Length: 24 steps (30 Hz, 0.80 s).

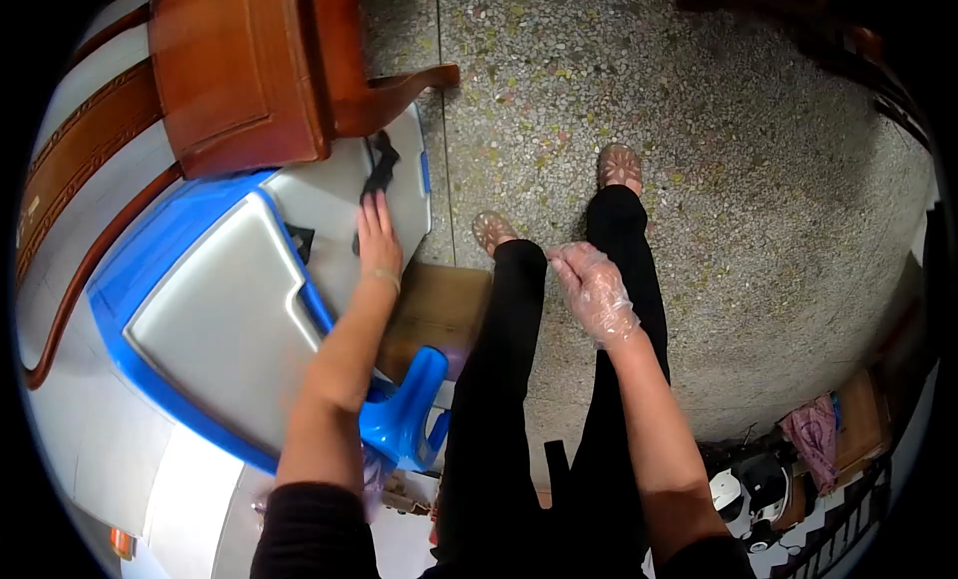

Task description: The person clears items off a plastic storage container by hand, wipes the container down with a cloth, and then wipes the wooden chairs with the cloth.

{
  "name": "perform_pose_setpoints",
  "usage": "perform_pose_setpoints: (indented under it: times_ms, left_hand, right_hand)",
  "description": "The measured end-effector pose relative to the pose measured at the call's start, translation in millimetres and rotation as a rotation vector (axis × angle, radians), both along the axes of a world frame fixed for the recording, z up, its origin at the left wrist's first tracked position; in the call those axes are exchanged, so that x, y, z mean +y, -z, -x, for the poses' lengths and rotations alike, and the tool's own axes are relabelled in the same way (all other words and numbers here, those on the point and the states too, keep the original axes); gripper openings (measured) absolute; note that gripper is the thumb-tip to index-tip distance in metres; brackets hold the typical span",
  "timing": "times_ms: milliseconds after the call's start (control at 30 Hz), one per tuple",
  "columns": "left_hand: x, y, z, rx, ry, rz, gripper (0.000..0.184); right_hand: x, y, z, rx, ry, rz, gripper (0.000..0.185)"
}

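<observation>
My left hand (pixel 379 238) is bare and reaches onto the grey-white surface of a bin or box (pixel 407 185) beside the wooden furniture. Its fingertips touch a dark, crumpled cloth-like item (pixel 379 168), and the fingers look extended. Whether they grip the item is hard to make out. My right hand (pixel 596 292) wears a clear plastic glove and hangs over my legs, its fingers bent together. Anything between those fingers is too small to name. Left of my left arm lies a white panel with a blue rim (pixel 215 320).
Carved reddish-brown wooden furniture (pixel 235 75) stands at the upper left. A cardboard box (pixel 436 315) and a blue plastic object (pixel 404 409) are beside my left leg. Speckled floor (pixel 718 200) extends ahead and right. At the lower right are a pink cloth (pixel 813 439) and black-and-white items (pixel 763 484).
</observation>
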<state>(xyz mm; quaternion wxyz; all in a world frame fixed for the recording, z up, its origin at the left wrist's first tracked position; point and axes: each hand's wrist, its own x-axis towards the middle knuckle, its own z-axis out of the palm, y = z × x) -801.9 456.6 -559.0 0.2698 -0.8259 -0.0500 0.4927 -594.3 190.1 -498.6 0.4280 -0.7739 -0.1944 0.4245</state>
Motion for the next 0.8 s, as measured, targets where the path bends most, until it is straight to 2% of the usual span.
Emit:
perform_pose_setpoints:
  times_ms: [67, 133, 167, 233, 267, 333, 400, 467, 500, 567, 600, 633, 667, 700, 767, 800]
  left_hand:
    - [-21, 3, 31, 0.033, 0.014, 0.124, 0.046]
    - [-30, -12, 41, 0.156, -0.508, 0.375, 0.039]
    - [-31, -21, 48, 0.162, -0.504, 0.369, 0.039]
    - [-31, -35, 59, -0.164, -0.61, 0.454, 0.036]
    - [-29, -39, 50, -0.157, -0.607, 0.453, 0.036]
    - [-26, -55, 15, -0.552, -0.513, 0.431, 0.039]
    - [-14, -48, -22, -0.657, -0.409, 0.306, 0.041]
    - [10, -25, -45, -0.728, -0.274, 0.19, 0.045]
    - [22, -11, -46, -0.726, -0.282, 0.196, 0.045]
    - [40, 11, -39, -0.482, -0.112, 0.118, 0.044]
    - [34, 19, -25, -0.481, -0.117, 0.119, 0.044]
    - [25, 27, -5, -0.352, -0.065, 0.174, 0.043]
    - [18, 28, 8, -0.222, -0.013, 0.227, 0.043]
    - [1, 17, 6, 0.148, 0.059, 0.183, 0.044]
    - [-21, 18, 40, 0.401, 0.082, 0.264, 0.045]
    - [-30, 16, 52, 0.39, 0.141, 0.295, 0.044]
  right_hand:
    - [-5, 10, 10, 0.041, -0.004, 0.041, 0.011]
    - [-8, 21, 16, 0.065, -0.014, 0.064, 0.01]
    - [-5, 23, 12, 0.031, -0.029, 0.058, 0.009]
    - [1, 25, 7, -0.029, 0.0, 0.046, 0.007]
    - [3, 26, 5, -0.024, 0.005, 0.047, 0.007]
    - [6, 26, 4, -0.05, 0.025, 0.054, 0.008]
    - [7, 27, 6, -0.069, 0.003, 0.059, 0.007]
    - [8, 25, 9, -0.055, -0.011, 0.075, 0.007]
    - [9, 26, 10, -0.054, -0.015, 0.083, 0.007]
    - [10, 27, 13, -0.074, -0.093, 0.108, 0.012]
    - [11, 26, 13, -0.073, -0.098, 0.11, 0.012]
    - [12, 25, 13, -0.05, -0.077, 0.111, 0.012]
    - [12, 25, 12, -0.027, -0.056, 0.112, 0.011]
    - [12, 26, 11, -0.027, -0.056, 0.113, 0.011]
    - [11, 26, 9, -0.026, -0.067, 0.135, 0.012]
    - [10, 28, 9, -0.029, -0.063, 0.135, 0.012]
